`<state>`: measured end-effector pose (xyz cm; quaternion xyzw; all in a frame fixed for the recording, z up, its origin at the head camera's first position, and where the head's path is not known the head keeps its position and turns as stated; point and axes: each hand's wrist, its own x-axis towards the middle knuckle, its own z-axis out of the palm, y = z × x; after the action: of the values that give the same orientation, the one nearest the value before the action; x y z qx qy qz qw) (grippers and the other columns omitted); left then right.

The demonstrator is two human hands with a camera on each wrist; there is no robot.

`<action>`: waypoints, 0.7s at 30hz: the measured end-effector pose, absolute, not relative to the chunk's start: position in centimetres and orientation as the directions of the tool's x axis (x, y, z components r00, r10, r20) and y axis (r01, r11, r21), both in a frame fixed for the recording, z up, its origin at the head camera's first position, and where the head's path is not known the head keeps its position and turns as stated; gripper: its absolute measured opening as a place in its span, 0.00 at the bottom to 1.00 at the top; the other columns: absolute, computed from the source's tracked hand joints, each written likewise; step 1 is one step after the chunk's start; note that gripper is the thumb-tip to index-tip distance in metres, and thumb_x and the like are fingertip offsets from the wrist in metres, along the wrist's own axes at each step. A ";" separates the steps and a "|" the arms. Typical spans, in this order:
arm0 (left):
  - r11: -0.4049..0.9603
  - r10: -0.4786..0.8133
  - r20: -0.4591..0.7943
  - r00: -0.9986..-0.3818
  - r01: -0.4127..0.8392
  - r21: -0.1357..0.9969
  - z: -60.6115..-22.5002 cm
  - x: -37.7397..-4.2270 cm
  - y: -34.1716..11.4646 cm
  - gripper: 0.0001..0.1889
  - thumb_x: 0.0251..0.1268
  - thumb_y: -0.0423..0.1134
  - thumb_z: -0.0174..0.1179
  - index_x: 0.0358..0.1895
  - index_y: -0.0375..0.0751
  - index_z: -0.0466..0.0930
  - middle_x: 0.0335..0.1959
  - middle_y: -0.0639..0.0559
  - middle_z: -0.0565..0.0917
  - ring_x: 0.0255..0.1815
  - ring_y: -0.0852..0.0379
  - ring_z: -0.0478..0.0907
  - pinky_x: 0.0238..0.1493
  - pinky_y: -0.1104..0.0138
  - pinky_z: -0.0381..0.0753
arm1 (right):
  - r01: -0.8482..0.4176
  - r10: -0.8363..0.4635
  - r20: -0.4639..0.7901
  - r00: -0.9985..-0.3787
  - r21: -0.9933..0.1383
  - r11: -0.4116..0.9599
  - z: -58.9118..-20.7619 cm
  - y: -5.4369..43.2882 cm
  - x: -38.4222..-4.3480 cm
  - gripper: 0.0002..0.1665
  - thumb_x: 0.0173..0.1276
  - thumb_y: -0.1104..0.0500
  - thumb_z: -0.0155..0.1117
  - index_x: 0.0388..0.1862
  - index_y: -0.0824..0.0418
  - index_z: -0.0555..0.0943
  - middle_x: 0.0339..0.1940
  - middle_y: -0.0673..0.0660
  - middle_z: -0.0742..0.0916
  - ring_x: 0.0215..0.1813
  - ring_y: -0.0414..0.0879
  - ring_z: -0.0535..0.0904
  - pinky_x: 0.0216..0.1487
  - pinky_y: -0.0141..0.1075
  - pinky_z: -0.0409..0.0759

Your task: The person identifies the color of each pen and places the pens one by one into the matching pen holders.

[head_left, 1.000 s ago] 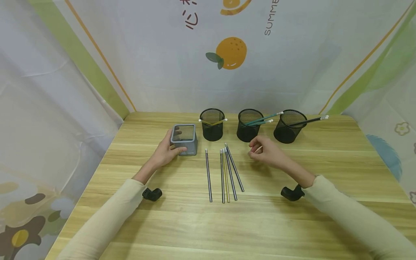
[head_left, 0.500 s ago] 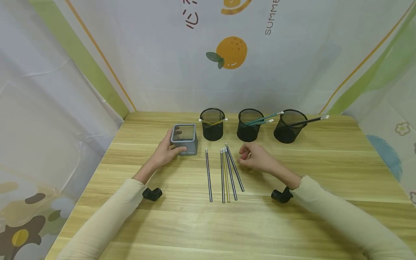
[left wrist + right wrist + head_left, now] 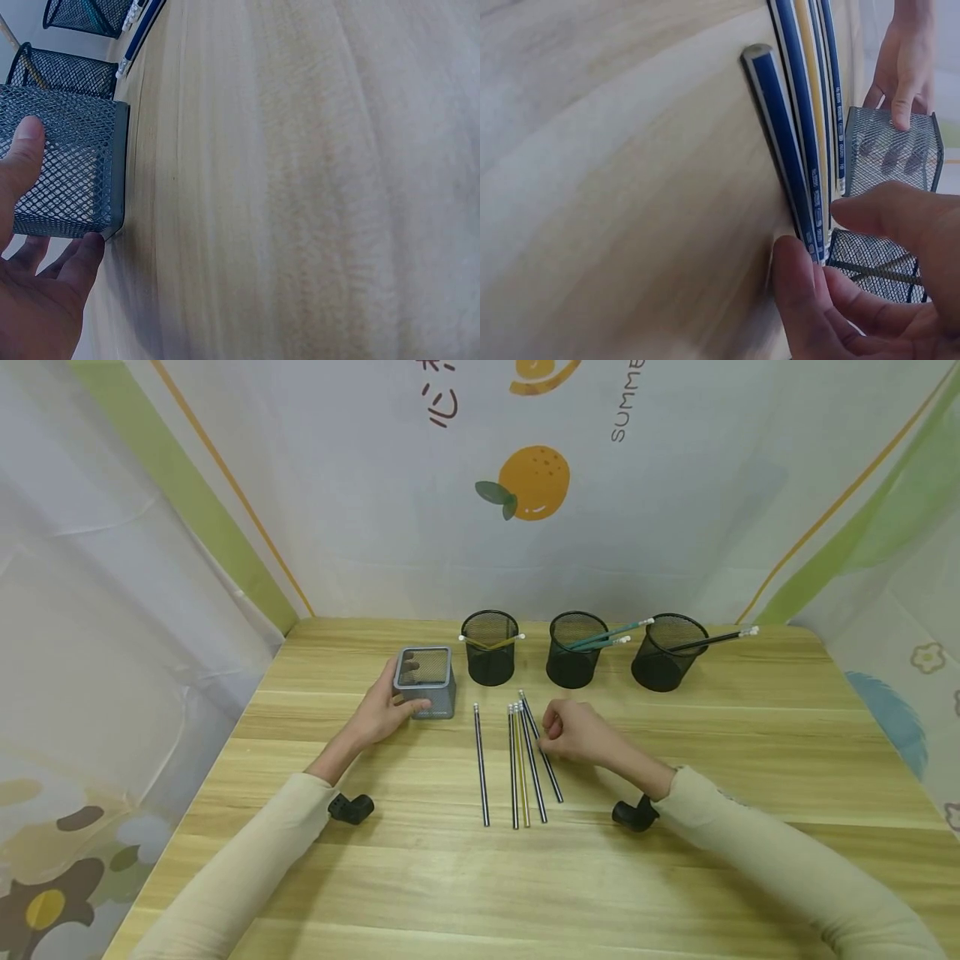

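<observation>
On the left, my left hand [image 3: 377, 714] grips a square silver mesh pen holder [image 3: 441, 697], thumb on its front and fingers on the side. The holder stands upright with no pencil visible inside. My right hand [image 3: 579, 731] is at the rightmost dark blue pencil [image 3: 554, 782], thumb and index finger on either side of it; the right wrist view shows a gap between the fingertips. Beside it lie more dark blue pencils [image 3: 513, 777] and a yellow pencil [image 3: 523, 785]. Another blue pencil [image 3: 482, 768] lies apart to the left.
Along the back stand three round black mesh cups: one [image 3: 491, 668] with yellow pencils, one [image 3: 572, 668] with green pencils, and one [image 3: 662, 668] with black pencils. A printed curtain [image 3: 375, 527] hangs behind the wooden table [image 3: 450, 893].
My right hand has moved left and slightly nearer, from beside the middle cup to the rightmost blue pencil. The left hand and silver holder have stayed put.
</observation>
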<state>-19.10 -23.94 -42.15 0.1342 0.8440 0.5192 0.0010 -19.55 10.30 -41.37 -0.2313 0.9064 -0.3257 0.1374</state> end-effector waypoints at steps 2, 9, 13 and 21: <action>0.425 0.228 0.140 -0.963 0.228 0.876 -42.2 -19.1 -24.0 0.45 0.69 0.29 0.66 0.81 0.37 0.45 0.71 0.29 0.65 0.71 0.29 0.64 0.68 0.44 0.69 | -0.330 -0.508 -0.103 -0.855 -0.647 0.687 -41.5 10.2 -19.6 0.13 0.62 0.62 0.75 0.36 0.66 0.79 0.28 0.53 0.82 0.29 0.45 0.78 0.31 0.36 0.79; 0.433 0.225 0.143 -0.964 0.230 0.871 -42.2 -19.1 -23.9 0.45 0.69 0.29 0.66 0.81 0.36 0.46 0.71 0.29 0.65 0.71 0.29 0.63 0.68 0.44 0.68 | -0.354 -0.500 -0.095 -0.861 -0.595 0.722 -41.8 9.8 -19.6 0.11 0.60 0.63 0.74 0.33 0.64 0.78 0.26 0.53 0.80 0.28 0.45 0.75 0.30 0.36 0.75; 0.441 0.222 0.141 -0.965 0.228 0.868 -42.3 -19.2 -24.0 0.45 0.69 0.29 0.66 0.81 0.36 0.45 0.70 0.29 0.65 0.72 0.29 0.62 0.68 0.44 0.68 | -0.353 -0.490 -0.102 -0.866 -0.570 0.742 -41.9 9.6 -19.5 0.10 0.58 0.65 0.73 0.31 0.63 0.78 0.24 0.51 0.79 0.26 0.45 0.74 0.28 0.35 0.74; 0.430 0.224 0.139 -0.965 0.226 0.874 -42.3 -19.2 -23.9 0.45 0.69 0.28 0.66 0.81 0.36 0.46 0.71 0.29 0.64 0.71 0.29 0.63 0.68 0.44 0.68 | -0.353 -0.496 -0.122 -0.860 -0.561 0.749 -41.8 9.5 -19.4 0.07 0.55 0.67 0.69 0.29 0.63 0.78 0.23 0.51 0.80 0.25 0.44 0.75 0.27 0.34 0.74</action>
<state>-19.22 -23.94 -42.33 0.1330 0.8456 0.5170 -0.0009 -19.44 9.53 -41.76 -0.2292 0.9257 -0.2702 0.1327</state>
